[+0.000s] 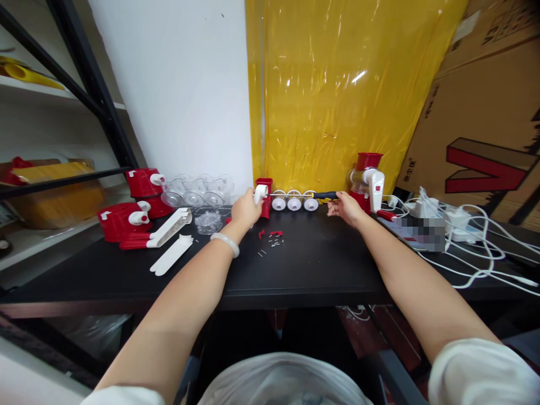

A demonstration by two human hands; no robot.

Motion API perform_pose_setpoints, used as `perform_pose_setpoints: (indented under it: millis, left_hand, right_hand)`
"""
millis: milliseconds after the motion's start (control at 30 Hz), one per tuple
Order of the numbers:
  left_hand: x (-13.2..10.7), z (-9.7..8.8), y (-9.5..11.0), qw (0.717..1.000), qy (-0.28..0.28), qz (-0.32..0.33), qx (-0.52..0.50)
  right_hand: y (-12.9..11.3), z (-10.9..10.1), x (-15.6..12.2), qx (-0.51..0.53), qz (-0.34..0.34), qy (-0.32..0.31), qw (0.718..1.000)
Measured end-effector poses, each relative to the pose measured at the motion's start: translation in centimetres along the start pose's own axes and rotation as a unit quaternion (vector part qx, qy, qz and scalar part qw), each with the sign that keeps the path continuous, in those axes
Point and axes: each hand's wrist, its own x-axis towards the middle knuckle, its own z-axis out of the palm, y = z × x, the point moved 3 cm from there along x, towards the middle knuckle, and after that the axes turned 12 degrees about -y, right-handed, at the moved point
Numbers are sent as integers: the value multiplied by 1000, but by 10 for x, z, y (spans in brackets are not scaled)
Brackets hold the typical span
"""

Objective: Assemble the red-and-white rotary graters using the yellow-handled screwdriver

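White shirt (278, 382) lies nearest; beyond, hands apart, the left hand (246, 210) grips a white part (260, 192) above the table (320, 264); the right hand (348, 210) pinches a screwdriver (324, 195) aimed at it. Screwdriving seems underway; the next move needs steady alignment.

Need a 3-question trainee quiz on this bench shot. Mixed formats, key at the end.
1. Multiple choice. What is the right hand holding?
A) a white cable
B) a black-handled screwdriver
C) a red cup

2. True or false: the small metal pieces near the middle of the tabletop lie in a tray.

3. Fill in the colour: the left hand holds a small ___ part.

Key:
1. B
2. False; they lie loose on the black surface.
3. white
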Motion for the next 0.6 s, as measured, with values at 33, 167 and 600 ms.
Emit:
perform_pose_setpoints:
  millis: [33,167,600]
  left_hand:
    - [0,0,0,1000,-1,-2,1]
    - [-1,-1,0,1000,-2,-10,8]
    - [-1,-2,2,1000,-3,3,-1]
  right_hand:
    - [0,1,0,0,1,-5,1000]
    - [1,2,-1,-13,-3,-17,1000]
    - [-1,-3,-6,-122,-19,83,989]
